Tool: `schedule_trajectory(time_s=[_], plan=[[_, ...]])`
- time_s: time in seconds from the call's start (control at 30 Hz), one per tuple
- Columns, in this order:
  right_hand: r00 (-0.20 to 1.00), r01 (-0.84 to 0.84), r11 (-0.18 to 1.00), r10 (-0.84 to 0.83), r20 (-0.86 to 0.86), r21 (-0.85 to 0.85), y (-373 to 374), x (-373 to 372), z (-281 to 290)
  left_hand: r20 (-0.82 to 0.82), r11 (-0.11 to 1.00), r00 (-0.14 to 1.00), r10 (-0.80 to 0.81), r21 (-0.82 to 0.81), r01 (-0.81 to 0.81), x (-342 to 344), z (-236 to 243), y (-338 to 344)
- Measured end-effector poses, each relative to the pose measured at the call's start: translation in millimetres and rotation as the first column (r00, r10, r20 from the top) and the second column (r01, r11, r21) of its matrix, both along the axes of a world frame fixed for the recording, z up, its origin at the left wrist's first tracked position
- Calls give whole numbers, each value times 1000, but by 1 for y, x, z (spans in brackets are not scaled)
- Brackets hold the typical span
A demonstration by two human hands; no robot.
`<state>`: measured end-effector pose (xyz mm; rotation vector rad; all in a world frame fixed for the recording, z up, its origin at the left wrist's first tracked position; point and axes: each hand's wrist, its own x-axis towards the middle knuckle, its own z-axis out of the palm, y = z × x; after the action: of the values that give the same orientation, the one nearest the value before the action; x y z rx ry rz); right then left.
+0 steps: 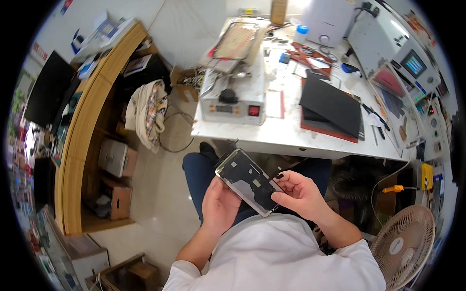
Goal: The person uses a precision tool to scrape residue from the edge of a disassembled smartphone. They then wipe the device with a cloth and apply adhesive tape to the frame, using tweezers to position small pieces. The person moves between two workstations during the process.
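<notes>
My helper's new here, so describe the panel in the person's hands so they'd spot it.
Find the white workbench, then look just below its near edge. There the left hand and right hand hold a flat, rectangular panel. Unlike the plain black sheets on the bench, it has a pale rim and a black-and-grey face with small light patches.

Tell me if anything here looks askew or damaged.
The black sheet on the table looks askew: it lies turned across the reddish sheet beneath, their edges out of line. The flat panel held by the left hand and right hand shows no clear damage, though fine cracks would be too small to tell.
</notes>
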<state>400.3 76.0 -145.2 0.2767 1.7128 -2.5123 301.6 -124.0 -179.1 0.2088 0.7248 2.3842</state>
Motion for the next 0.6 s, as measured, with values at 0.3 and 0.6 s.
schedule_trajectory(time_s=[0.3, 0.6], plan=[[994, -94, 985, 102, 49, -145, -47, -31, -37, 18, 858, 909, 416, -337, -386, 26, -12, -63], [998, -66, 970, 68, 0, -233, -119, -62, -49, -33, 764, 820, 571, -345, -545, 14, -11, -118]])
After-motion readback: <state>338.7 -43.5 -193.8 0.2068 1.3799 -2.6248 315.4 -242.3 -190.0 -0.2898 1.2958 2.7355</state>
